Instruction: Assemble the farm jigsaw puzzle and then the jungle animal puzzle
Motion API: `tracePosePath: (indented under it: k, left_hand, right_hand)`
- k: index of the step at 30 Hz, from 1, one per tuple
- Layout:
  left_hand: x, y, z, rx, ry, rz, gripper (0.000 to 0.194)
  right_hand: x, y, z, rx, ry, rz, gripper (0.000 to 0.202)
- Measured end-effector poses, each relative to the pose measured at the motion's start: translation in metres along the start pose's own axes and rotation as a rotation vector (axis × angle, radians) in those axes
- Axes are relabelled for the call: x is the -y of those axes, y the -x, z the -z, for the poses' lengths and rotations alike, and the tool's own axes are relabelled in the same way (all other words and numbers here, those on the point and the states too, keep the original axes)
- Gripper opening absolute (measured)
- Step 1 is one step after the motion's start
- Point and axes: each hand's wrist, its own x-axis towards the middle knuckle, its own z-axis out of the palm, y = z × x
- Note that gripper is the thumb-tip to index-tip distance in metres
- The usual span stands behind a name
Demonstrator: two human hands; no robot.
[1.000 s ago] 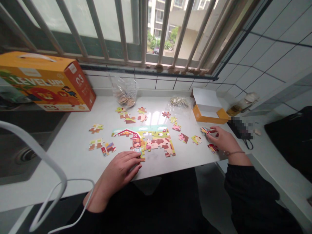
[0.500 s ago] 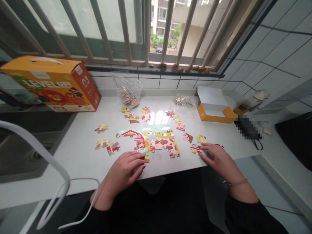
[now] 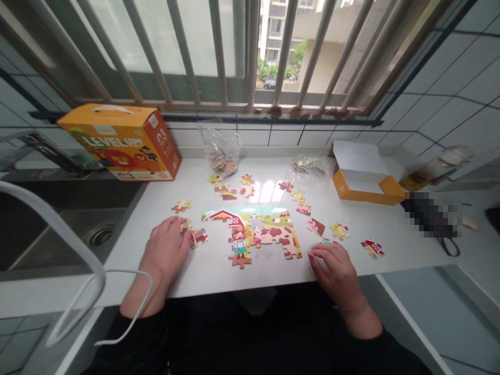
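A partly joined farm puzzle [image 3: 275, 234] lies on the white counter, showing a barn roof, a farmer and a cow, with gaps between its parts. To its left, my left hand [image 3: 166, 250] rests over a loose puzzle piece [image 3: 185, 227], mostly covering it. Another colourful piece [image 3: 200, 237] lies beside the fingertips. On the right, my right hand [image 3: 334, 268] is at the counter's front edge with fingers curled, partly hiding a piece [image 3: 328, 241]; its grip on anything is unclear. A red barn piece [image 3: 373, 248] sits farther right.
Several loose pieces [image 3: 228, 194] lie behind the puzzle. At the back stand an orange box [image 3: 125, 143], a bag of pieces [image 3: 222, 156], another bag [image 3: 308, 166] and an open box [image 3: 367, 192]. A sink [image 3: 66, 219] and white cable [image 3: 88, 255] are at left.
My left hand has moved left from the farmer to the loose pieces, uncovering the puzzle's lower part. My right hand has drawn back slightly, baring the barn piece. The view has shifted.
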Motion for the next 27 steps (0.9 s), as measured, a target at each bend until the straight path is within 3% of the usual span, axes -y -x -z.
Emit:
tracePosePath:
  k: [3, 6, 11, 14, 19, 27]
  left_hand:
    - [0.010, -0.026, 0.000, 0.026, -0.071, 0.080, 0.050]
    - [0.005, -0.058, -0.002, 0.069, -0.099, 0.108, 0.052]
    - [-0.037, -0.112, -0.018, 0.148, 0.038, -0.094, 0.048]
    - [-0.065, -0.133, -0.031, 0.170, 0.112, -0.225, 0.046]
    - [-0.081, -0.132, -0.045, 0.201, 0.151, -0.279, 0.043]
    - [-0.055, -0.116, -0.040, 0.156, 0.067, -0.220, 0.045]
  right_hand:
    - [0.002, 0.003, -0.010, -0.036, 0.023, -0.018, 0.005]
    - [0.000, 0.005, -0.012, -0.079, 0.028, -0.045, 0.005]
    - [0.003, 0.005, -0.011, -0.057, 0.012, -0.079, 0.006]
    - [0.006, 0.004, -0.011, -0.030, 0.014, -0.140, 0.007]
    - [0.006, 0.004, -0.012, -0.031, 0.015, -0.161, 0.008]
    - [0.007, -0.004, -0.011, -0.006, 0.041, -0.181, 0.008]
